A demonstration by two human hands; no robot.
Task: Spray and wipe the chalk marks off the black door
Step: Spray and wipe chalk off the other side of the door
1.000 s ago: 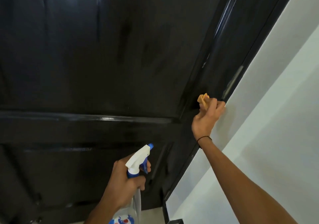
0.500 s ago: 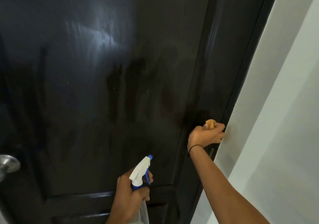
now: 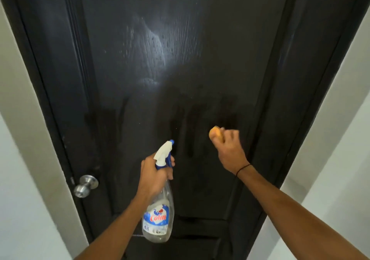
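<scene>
The black door (image 3: pixel 200 29) fills the view, closed, with a wet, shiny smear high on its middle panel and dark drip streaks lower down. My left hand (image 3: pixel 153 174) grips the neck of a clear spray bottle (image 3: pixel 158 215) with a white and blue trigger head, its nozzle pointing at the door. My right hand (image 3: pixel 230 149) holds a balled orange cloth (image 3: pixel 215 133) against the door panel, right of the streaks. No plain chalk marks show on the door.
A round silver doorknob (image 3: pixel 86 185) sticks out at the door's lower left. Pale walls (image 3: pixel 330 159) flank the black door frame on both sides.
The view has risen from the lower right edge of the door to its middle panel. My right hand with the cloth has moved left from the door's edge onto the panel.
</scene>
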